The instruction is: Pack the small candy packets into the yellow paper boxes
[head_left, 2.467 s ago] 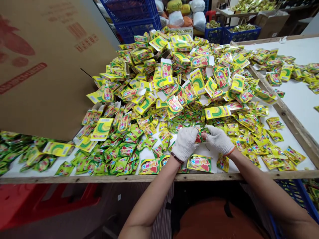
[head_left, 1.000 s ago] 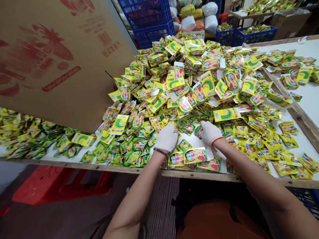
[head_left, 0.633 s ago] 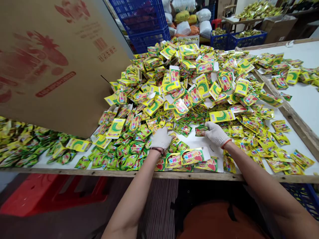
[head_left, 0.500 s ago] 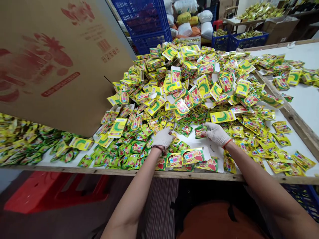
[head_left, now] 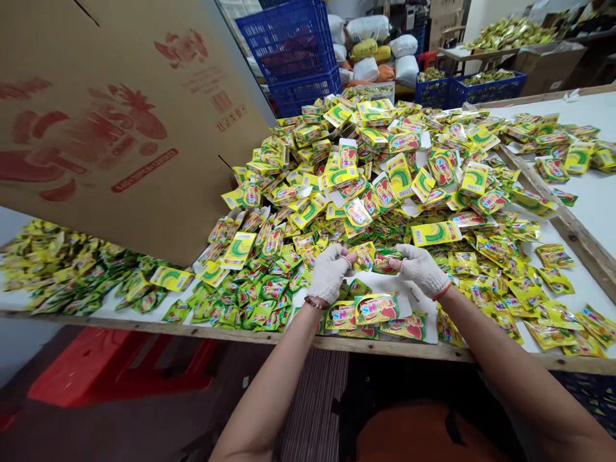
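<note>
Both my hands wear white knit gloves and hover just above the white table (head_left: 597, 199), near its front edge. My left hand (head_left: 330, 273) is closed, pinching a yellow-green sachet (head_left: 363, 255). My right hand (head_left: 423, 269) is closed too, its fingertips gripping a green sachet (head_left: 385, 260). The two sachets nearly touch between my hands. Below them, by the wooden front rim, lie flat printed cartons (head_left: 375, 309). A big heap of yellow and green sachets and small boxes (head_left: 375, 167) rises behind my hands.
A large brown cardboard sheet (head_left: 110, 122) leans over the table's left side. More sachets (head_left: 72, 269) lie under it. Blue crates (head_left: 293, 54) and filled sacks (head_left: 370, 38) stand at the back. A wooden rail (head_left: 553, 205) separates a second white table on the right.
My left hand reached into the sachets on the left and came back up with one. My right hand picked up a green sachet. Both hands drew together above the table.
</note>
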Demonstrator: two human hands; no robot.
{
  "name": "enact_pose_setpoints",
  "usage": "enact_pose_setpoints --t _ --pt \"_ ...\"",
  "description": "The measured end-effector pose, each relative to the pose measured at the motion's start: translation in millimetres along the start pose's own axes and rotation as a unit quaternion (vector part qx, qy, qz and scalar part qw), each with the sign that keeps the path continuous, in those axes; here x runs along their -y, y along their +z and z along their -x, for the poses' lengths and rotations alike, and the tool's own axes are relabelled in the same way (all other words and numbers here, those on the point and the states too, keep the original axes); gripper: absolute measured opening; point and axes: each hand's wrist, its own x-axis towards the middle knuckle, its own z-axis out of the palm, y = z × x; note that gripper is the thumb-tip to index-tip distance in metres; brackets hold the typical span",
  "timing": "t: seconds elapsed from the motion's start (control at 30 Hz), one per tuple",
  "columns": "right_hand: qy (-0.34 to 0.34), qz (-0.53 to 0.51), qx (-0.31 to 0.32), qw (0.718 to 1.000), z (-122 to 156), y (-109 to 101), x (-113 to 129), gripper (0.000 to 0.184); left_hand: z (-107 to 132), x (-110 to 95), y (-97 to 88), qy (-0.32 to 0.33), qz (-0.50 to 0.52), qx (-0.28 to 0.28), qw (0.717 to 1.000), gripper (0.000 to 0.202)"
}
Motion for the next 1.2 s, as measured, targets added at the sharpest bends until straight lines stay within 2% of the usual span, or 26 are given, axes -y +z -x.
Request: enact_pose_setpoints --t 0.1,0.17,0.27,0.33,0.43,0.57,0.67,0.73,0.8,0.9,0.97,1.03,1.1,1.13,1.2 --pt "0.021 -0.032 -0.002 0.999 1.0 3.8 3.1 0.04 16.9 0.3 18.8 -0.017 0.09 0.023 0.996 0.044" --pt "0.04 -0.032 -0.002 0.999 1.6 3.0 5.3 0.04 22.5 -1.7 23.6 -0.045 0.129 0.049 0.989 0.045" --pt "0.036 -0.019 0.028 0.999 2.6 0.3 9.4 0.037 22.2 -7.7 21.8 -0.111 0.129 0.117 0.978 0.044" --pt "0.013 -0.02 0.047 0.999 3.0 -0.7 11.6 0.034 20.1 -10.8 20.1 -0.126 0.103 0.143 0.976 0.047" --pt "-0.004 -0.02 0.022 1.0 2.6 -0.8 11.7 0.031 20.7 -10.6 24.3 -0.087 0.106 0.125 0.983 0.045" --pt "0.027 0.013 -0.041 0.999 1.7 1.5 7.3 0.03 26.7 -3.8 38.7 -0.047 0.142 0.09 0.985 0.044" --pt "0.038 0.002 -0.055 0.998 2.5 6.9 5.5 0.031 28.0 1.9 47.9 -0.041 0.14 0.069 0.987 0.047" --pt "0.043 -0.024 -0.053 0.997 3.2 11.2 5.9 0.039 26.4 4.0 51.3 -0.021 0.133 0.053 0.99 0.045" --pt "0.05 -0.068 -0.039 0.996 3.4 13.5 7.2 0.049 23.1 3.1 52.0 0.018 0.09 0.053 0.994 0.04" --pt "0.065 -0.12 -0.03 0.99 2.0 10.5 10.1 0.05 12.0 -6.0 47.5 0.107 -0.068 0.065 0.99 0.031" --pt "0.073 -0.115 -0.042 0.99 0.5 5.6 12.3 0.044 -2.8 -16.1 42.7 0.188 -0.201 0.027 0.961 0.027" --pt "0.083 -0.088 -0.05 0.991 -1.1 2.0 14.4 0.04 -24.4 -27.0 40.1 0.249 -0.329 -0.052 0.91 0.022" --pt "0.09 -0.064 -0.056 0.992 -2.7 1.4 15.6 0.04 -50.0 -36.5 42.1 0.237 -0.422 -0.128 0.866 0.039" --pt "0.092 -0.057 -0.059 0.992 -3.5 1.9 15.7 0.041 -62.8 -40.4 44.5 0.207 -0.451 -0.149 0.856 0.054" --pt "0.085 -0.051 -0.068 0.993 -5.0 2.6 14.7 0.042 -84.6 -46.8 50.0 0.144 -0.473 -0.152 0.856 0.081"
